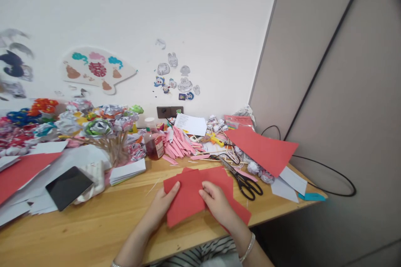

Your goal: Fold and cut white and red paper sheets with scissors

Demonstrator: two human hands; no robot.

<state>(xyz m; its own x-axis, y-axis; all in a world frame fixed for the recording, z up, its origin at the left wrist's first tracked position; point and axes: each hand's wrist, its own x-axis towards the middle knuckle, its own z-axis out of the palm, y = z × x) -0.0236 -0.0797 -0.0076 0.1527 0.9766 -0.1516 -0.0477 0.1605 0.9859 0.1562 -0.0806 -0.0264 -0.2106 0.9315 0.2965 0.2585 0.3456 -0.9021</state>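
Observation:
Both hands grip a sheet of red paper above the table's front edge. My left hand holds its left side, thumb on top and the other fingers hidden beneath. At its right edge, my right hand pinches the paper between thumb and fingers. Under and behind it lie more red sheets, spreading out to the right on the table. Black-handled scissors rest just right of these sheets, blades pointing away to the left.
Left are a black tablet, a white paper stack and many paper flowers. A bottle of dark liquid stands by pink paper strips. Rightward lie a yellow glue gun, a large red sheet and a black cable.

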